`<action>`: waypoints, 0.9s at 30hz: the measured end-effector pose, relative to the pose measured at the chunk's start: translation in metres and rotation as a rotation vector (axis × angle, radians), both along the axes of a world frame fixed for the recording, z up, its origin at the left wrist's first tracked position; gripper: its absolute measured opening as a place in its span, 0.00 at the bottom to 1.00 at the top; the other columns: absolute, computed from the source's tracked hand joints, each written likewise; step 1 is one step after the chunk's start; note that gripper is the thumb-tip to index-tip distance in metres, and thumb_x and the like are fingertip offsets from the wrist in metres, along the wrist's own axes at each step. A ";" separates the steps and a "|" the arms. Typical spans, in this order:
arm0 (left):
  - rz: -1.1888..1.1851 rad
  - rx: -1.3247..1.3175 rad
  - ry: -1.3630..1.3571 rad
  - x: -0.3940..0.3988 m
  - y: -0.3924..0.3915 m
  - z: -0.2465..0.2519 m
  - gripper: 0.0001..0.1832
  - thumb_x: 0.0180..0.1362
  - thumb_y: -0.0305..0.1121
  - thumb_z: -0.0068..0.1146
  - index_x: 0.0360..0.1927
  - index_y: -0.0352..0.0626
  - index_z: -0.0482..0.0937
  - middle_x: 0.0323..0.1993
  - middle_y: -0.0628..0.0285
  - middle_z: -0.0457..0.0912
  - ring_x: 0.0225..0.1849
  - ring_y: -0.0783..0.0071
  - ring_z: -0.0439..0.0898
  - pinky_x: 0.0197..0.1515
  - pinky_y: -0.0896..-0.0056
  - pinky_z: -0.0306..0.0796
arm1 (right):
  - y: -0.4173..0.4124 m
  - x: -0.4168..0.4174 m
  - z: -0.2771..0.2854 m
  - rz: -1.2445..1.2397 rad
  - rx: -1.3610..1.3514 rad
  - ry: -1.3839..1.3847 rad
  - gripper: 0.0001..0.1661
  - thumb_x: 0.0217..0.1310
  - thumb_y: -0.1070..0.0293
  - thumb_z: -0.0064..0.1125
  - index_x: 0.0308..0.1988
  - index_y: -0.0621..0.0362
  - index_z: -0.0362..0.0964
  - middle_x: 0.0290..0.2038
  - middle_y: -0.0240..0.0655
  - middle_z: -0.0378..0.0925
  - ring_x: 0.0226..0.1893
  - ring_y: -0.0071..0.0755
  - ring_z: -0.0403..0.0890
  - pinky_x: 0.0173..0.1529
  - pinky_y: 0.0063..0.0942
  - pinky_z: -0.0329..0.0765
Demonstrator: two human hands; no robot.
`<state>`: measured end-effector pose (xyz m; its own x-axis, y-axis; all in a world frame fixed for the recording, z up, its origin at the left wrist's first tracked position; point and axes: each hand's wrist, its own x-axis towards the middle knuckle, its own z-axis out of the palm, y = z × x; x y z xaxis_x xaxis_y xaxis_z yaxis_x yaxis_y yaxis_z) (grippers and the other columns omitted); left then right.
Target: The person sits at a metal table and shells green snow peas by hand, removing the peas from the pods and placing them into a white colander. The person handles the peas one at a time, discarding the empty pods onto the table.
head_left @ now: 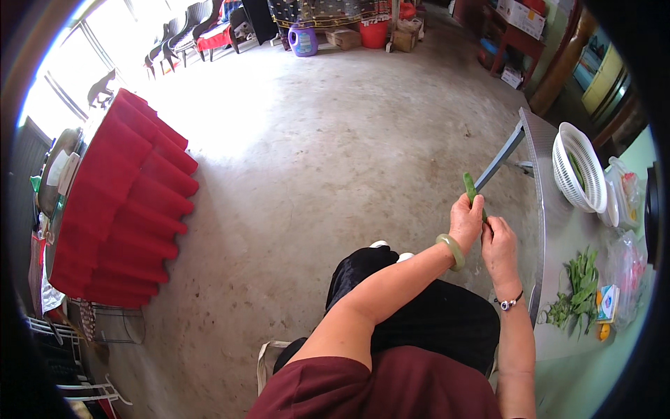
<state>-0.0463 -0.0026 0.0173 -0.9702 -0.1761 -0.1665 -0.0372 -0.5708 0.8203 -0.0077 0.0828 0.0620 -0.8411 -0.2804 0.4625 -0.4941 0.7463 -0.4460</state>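
Observation:
A flat green bean pod (469, 186) is held in front of my knees, just short of the metal table. My left hand (465, 220) grips it near the middle, thumb on top. At its lower end the fingertips of my right hand (498, 243) pinch the pod. To the right on the table (549, 251) lies a pile of green bean pods (582, 285) with stringy trimmings (560, 313) beside it. Farther along the same table stands a white plastic colander (578, 167), with some green pods (577, 170) inside.
Near the bean pile are a small printed packet (607, 304), an orange object (604, 331) and clear plastic bags (625, 272). A round table with a red cloth (125, 209) stands left. Chairs (196, 29), a purple jug (303, 41) and a red bucket (374, 34) line the far side.

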 end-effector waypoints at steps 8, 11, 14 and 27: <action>0.101 -0.414 0.107 0.004 0.000 0.001 0.08 0.59 0.31 0.48 0.28 0.38 0.70 0.16 0.63 0.69 0.19 0.76 0.64 0.24 0.69 0.63 | -0.002 0.005 -0.004 -0.023 0.027 -0.018 0.03 0.53 0.78 0.50 0.31 0.66 0.68 0.29 0.46 0.72 0.29 0.53 0.74 0.33 0.40 0.71; 0.095 -0.558 0.148 0.008 -0.001 0.003 0.07 0.58 0.30 0.49 0.29 0.38 0.69 0.14 0.56 0.68 0.17 0.70 0.64 0.24 0.65 0.64 | 0.002 0.007 -0.008 -0.061 -0.062 -0.067 0.04 0.53 0.79 0.49 0.31 0.67 0.70 0.28 0.47 0.74 0.29 0.53 0.75 0.33 0.39 0.71; 0.113 -0.654 0.229 0.010 0.002 0.002 0.07 0.58 0.30 0.50 0.29 0.38 0.69 0.14 0.52 0.68 0.16 0.65 0.62 0.23 0.63 0.64 | 0.004 0.009 -0.005 -0.104 -0.118 -0.126 0.05 0.52 0.79 0.49 0.31 0.67 0.71 0.28 0.49 0.74 0.29 0.53 0.75 0.33 0.37 0.71; 0.140 -0.789 0.349 0.008 0.007 0.007 0.07 0.58 0.33 0.51 0.29 0.42 0.71 0.16 0.50 0.73 0.18 0.49 0.73 0.20 0.57 0.65 | 0.008 0.010 -0.011 -0.180 -0.198 -0.054 0.03 0.49 0.76 0.51 0.25 0.64 0.67 0.25 0.52 0.72 0.29 0.60 0.73 0.33 0.47 0.70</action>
